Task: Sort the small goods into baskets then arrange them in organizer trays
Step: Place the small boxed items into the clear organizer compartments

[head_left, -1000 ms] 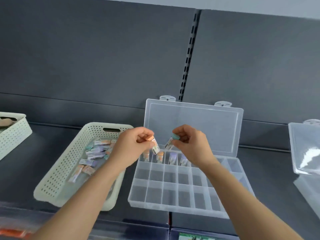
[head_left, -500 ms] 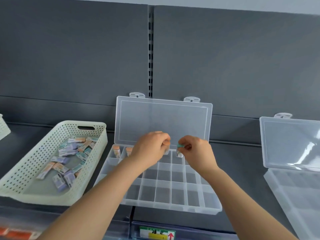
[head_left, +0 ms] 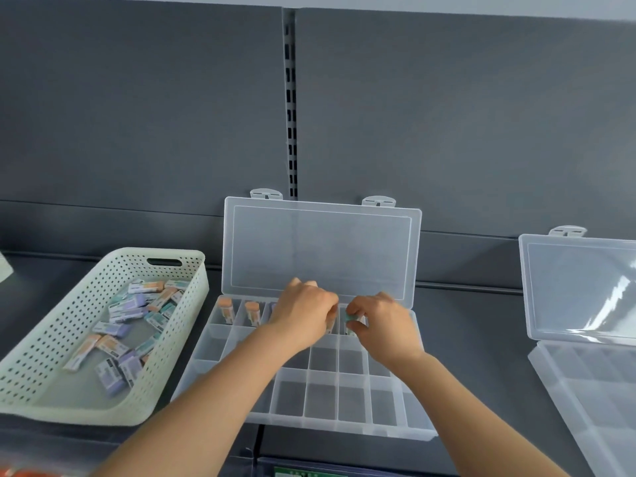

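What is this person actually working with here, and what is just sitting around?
In use: left hand, right hand pinching a teal-capped item, middle tray with orange-capped items, basket of goods.
Lying about: right tray, shelf.

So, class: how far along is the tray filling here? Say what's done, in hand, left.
Done: two orange tubes stand in the tray, back row. In hand: the right hand pinches a teal tube over that row; the left hand curls beside it, its load hidden. Left: many goods lie in the basket, and the front rows look bare.
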{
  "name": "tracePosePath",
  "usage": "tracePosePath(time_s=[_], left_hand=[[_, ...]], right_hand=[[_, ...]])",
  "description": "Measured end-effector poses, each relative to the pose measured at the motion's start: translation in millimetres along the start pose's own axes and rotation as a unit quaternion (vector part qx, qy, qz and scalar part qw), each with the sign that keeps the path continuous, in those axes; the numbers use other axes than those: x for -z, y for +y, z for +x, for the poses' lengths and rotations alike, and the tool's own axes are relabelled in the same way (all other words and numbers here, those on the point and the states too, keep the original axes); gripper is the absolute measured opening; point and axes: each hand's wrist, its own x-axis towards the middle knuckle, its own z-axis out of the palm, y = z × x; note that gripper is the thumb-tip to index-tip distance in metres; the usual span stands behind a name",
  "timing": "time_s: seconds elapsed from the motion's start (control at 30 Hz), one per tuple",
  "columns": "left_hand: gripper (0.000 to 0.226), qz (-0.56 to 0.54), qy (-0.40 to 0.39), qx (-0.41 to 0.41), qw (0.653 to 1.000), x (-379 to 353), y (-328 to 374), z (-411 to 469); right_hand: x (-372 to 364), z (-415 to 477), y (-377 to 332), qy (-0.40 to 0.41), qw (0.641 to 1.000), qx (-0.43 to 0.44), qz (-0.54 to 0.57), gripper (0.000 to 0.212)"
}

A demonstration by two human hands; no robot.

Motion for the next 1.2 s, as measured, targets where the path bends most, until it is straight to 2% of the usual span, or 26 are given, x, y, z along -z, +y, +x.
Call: tracePosePath(time_s=[0.2, 0.37, 0.53, 0.7, 0.9, 1.03, 1.2], left_hand=[[0.014, 0.003, 0.019, 0.005, 1.000, -0.4, 0.8, -6.9], [0.012, 0.034, 0.028, -0.012, 0.999, 0.6, 2.2, -8.8], [0.023, 0.037, 0.050, -0.001, 0.998, 6.8, -0.4, -15.9], [0.023, 0.051, 0.089, 0.033, 0.994, 27.6, -19.8, -41.9], [0.021, 0.090, 0.096, 0.114, 0.985, 60.1, -66.5, -94.2], [0.022, 0.110, 0.053, 0.188, 0.975, 76.1, -104.8, -133.6], [0.027, 0.102, -0.107, 0.285, 0.947, 82.4, -155.5, -171.4]], right_hand=[[-3.0, -3.0, 3.7, 0.006, 1.000, 0.009, -0.009, 0.017], [-0.1, -6.0, 3.1, 0.011, 1.000, 0.020, 0.000, 0.028], [5.2, -5.7, -3.9, 0.033, 0.998, 0.050, 0.018, 0.029], [3.4, 0.6, -29.6, 0.039, 0.993, 0.099, 0.044, 0.026], [-5.9, 8.9, -88.9, 0.017, 0.981, 0.180, 0.067, 0.025], [-15.1, 12.9, -140.3, -0.034, 0.966, 0.248, 0.058, 0.029], [-32.7, 19.1, -206.7, -0.094, 0.947, 0.304, 0.037, 0.032]])
